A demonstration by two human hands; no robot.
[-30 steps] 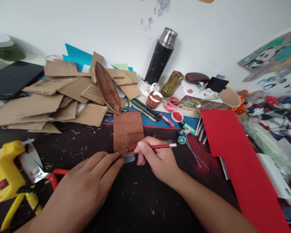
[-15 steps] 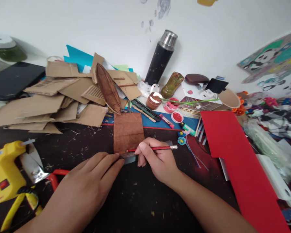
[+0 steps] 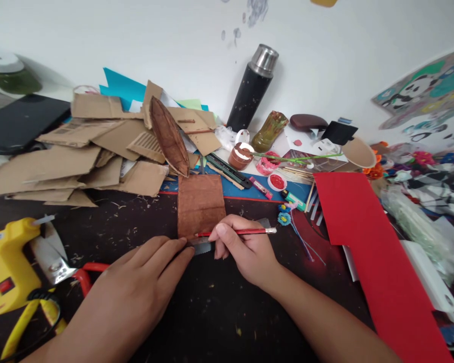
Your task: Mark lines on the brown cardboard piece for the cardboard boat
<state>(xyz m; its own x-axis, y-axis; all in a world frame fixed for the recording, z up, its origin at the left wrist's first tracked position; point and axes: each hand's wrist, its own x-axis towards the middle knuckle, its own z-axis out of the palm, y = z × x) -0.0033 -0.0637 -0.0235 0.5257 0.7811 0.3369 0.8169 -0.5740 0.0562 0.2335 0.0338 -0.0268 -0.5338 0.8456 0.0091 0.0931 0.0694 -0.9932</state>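
My left hand (image 3: 144, 277) presses its fingertips on a greyish see-through ruler (image 3: 203, 247), pinning it across the near edge of a brown-painted cardboard piece (image 3: 201, 201). Between the thumb and fingers of my right hand (image 3: 245, 247) is a red pencil (image 3: 245, 231). Its tip points left and rests at the brown piece just above the ruler; the eraser end points right. Part of the ruler is hidden beneath both hands, and its far end shows behind the right knuckles.
Cardboard scraps (image 3: 60, 164) pile up at the back left, with a brown leaf-shaped piece (image 3: 169, 136) against them. A yellow glue gun (image 3: 11, 257) and red-handled scissors (image 3: 83, 280) lie left. Behind stand a black flask (image 3: 249, 93) and paint pots (image 3: 241, 156). Red card (image 3: 378, 257) lies right.
The pencil tip has slid very slightly left along the ruler with my right hand. My left hand keeps its place on the ruler.
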